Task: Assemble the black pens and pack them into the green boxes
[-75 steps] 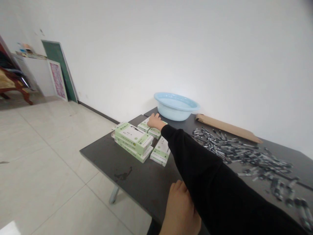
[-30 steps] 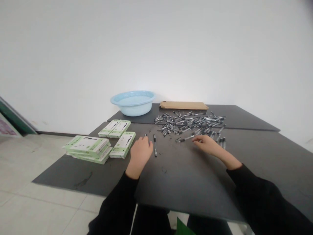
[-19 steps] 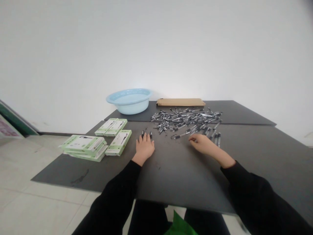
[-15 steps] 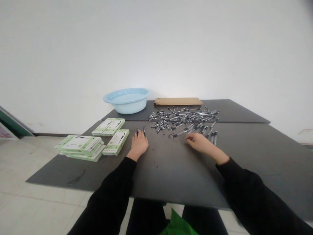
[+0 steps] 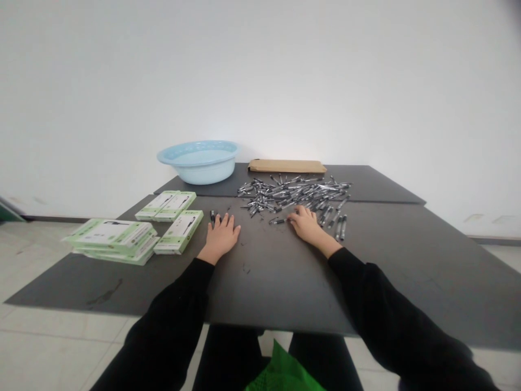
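My left hand (image 5: 222,237) lies flat on the dark table, fingers spread, palm down. Small dark pen-like pieces (image 5: 212,218) stick out beyond its fingertips; the hand covers the rest of them. My right hand (image 5: 306,224) is at the near edge of a heap of clear-barrelled pens (image 5: 295,193), its fingers closed over one end of a pen (image 5: 277,221) that points left along the table. Just right of that hand, several more pens (image 5: 341,228) lie side by side, apart from the thick of the heap.
Green-and-white pen boxes (image 5: 179,232) lie left of my left hand, with a stack of them (image 5: 112,239) farther left. Behind stand a light blue basin (image 5: 199,165) and a flat brown cardboard piece (image 5: 287,166). A seam crosses the dark table (image 5: 277,293) near the back.
My right hand has moved left onto the end of the pen and closed on it. The left hand's fingers have spread wider. The view has turned slightly right.
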`<state>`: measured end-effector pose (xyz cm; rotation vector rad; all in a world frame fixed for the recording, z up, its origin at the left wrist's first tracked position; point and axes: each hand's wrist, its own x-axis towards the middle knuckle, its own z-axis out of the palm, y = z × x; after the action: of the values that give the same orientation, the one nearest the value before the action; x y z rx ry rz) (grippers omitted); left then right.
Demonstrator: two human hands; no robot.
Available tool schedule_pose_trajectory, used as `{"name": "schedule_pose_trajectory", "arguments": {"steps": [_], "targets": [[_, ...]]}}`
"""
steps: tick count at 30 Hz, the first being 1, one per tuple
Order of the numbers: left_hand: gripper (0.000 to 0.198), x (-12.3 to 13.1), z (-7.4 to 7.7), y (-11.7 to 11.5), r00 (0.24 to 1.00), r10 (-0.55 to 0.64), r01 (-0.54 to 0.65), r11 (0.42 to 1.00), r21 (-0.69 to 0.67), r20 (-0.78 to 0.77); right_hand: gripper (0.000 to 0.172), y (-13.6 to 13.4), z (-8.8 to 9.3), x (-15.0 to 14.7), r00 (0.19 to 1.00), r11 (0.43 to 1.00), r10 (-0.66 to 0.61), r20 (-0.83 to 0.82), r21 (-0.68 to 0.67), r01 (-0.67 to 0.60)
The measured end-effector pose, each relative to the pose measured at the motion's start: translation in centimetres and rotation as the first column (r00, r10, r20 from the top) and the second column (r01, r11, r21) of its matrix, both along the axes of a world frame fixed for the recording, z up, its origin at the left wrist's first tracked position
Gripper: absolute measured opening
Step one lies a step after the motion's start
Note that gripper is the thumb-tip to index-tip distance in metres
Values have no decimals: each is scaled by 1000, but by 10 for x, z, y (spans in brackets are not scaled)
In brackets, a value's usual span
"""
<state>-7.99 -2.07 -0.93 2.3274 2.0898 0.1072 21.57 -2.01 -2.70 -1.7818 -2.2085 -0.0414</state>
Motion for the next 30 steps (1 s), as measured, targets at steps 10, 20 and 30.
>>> {"name": "schedule_pose_trajectory", "arguments": {"steps": [10, 20, 30], "targets": [[54, 5, -1, -4, 990, -117, 93, 963, 253, 83, 19, -9, 1, 0, 997, 989, 42, 70, 137, -52], [38, 115, 23, -21, 306, -349, 321, 914, 249, 886, 21, -21, 10, -28, 695, 985, 166, -700, 150, -84], [25, 121, 18, -4, -226, 85, 241, 970, -29, 971, 24, -17, 34, 10, 860, 973, 221, -460, 163, -163]]}}
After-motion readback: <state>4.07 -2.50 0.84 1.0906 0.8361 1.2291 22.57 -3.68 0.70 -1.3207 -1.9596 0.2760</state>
